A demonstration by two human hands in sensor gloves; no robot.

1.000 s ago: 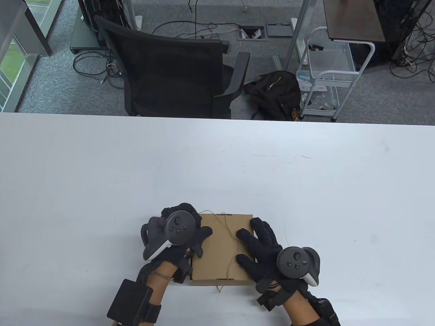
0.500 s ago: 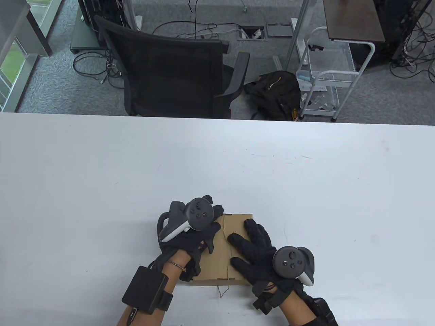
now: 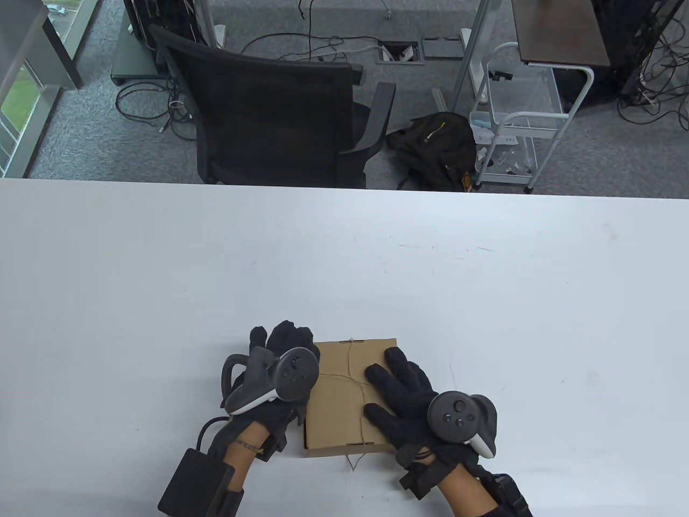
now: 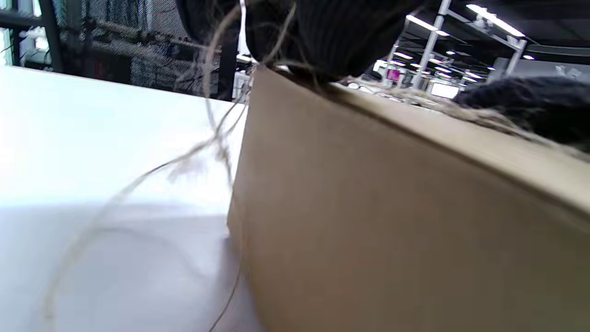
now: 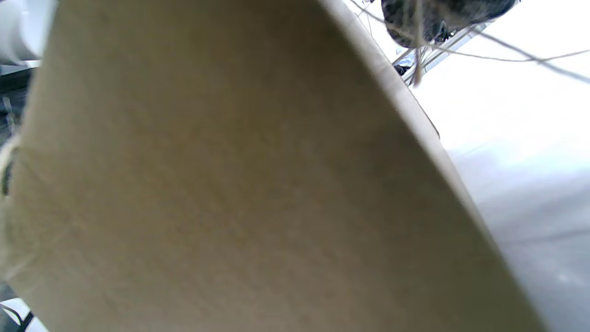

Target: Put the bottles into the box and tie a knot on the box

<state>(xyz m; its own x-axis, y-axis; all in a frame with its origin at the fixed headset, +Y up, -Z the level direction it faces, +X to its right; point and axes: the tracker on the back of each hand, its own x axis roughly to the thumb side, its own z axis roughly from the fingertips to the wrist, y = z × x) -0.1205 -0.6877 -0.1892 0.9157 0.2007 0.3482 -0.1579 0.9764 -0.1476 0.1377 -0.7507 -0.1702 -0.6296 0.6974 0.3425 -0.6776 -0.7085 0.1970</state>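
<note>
I read no brand, label or writing on the plain brown box [image 3: 344, 396]. It lies flat and closed near the counter's [image 3: 484, 280] near edge, about midway along it, its slightly longer side running from the near edge toward the far edge. Thin twine [image 3: 352, 371] crosses its lid lengthwise and sideways, with a loose end trailing onto the counter at the near side. My right hand [image 3: 401, 398] rests on the lid's right part, fingers straight and spread. My left hand [image 3: 280, 355] sits at the box's left far corner; I cannot tell whether its fingers pinch the twine.
</note>
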